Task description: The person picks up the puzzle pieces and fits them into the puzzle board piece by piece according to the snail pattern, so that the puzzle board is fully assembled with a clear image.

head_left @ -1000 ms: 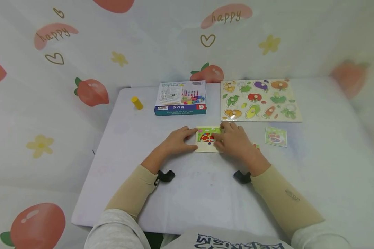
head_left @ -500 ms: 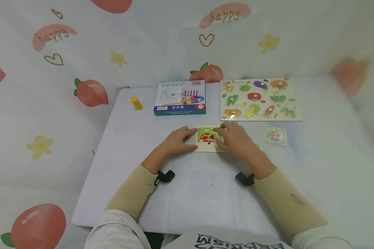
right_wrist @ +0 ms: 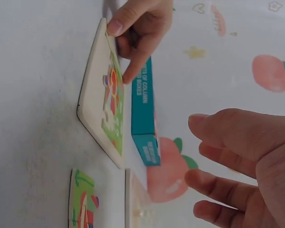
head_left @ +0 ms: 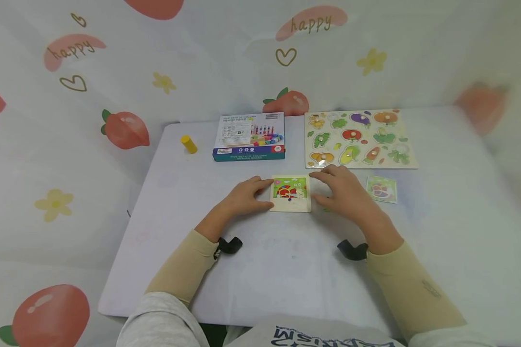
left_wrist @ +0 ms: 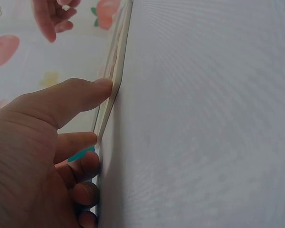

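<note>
A small wooden puzzle board (head_left: 291,207) lies flat at the middle of the table, with a bright red and green picture set in its pale frame. My left hand (head_left: 244,196) rests at its left side, thumb and index finger touching the edge near two corners, the other fingers loosely bent. To the right of the board my right hand (head_left: 346,193) hovers with fingers spread and nothing in them. A loose puzzle piece (right_wrist: 84,202), green with red and blue, lies on the table by the board, mostly hidden under the right hand in the head view.
Behind the board stand a flat teal and white box (head_left: 249,140) and a large vegetable knob puzzle (head_left: 360,140). A small picture card (head_left: 381,189) lies to the right. A yellow cylinder (head_left: 188,144) is at the back left. A printed cloth hangs behind the table.
My right hand has lifted off the board's picture and drawn back to the right, uncovering the picture and the board's right edge. My left hand has stayed at the left edge.
</note>
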The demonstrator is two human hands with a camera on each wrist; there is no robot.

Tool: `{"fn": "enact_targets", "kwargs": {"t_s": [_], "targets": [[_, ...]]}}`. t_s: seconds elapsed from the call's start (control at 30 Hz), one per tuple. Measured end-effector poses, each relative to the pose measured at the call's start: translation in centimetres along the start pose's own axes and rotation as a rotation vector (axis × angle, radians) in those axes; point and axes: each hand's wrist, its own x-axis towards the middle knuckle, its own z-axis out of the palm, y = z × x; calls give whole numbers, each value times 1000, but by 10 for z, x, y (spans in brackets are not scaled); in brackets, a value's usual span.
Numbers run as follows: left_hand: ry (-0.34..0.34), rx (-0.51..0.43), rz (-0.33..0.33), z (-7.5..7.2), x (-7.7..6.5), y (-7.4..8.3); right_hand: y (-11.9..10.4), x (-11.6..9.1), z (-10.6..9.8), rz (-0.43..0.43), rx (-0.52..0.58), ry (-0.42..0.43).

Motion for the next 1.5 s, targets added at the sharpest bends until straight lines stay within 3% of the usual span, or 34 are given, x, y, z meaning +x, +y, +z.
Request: {"fn": "enact_targets", "kwargs": {"t_s": [0.47,0.77,1.03,1.27,1.5], "targets": [[0,-3,-13,0,0,1,16,-21,-12,98,58,-12],[8,-7,-4,1,-1,1,28,-33,-17,157,85,-70],[7,0,-8,1,-1,1,32,-37,-11,273,135,-190],[3,-1,0,0,-1,1,37,-36,3,279,205,-256],[9,-8,6,1,0,-1,38,-29,15,227,176,-248]]}}
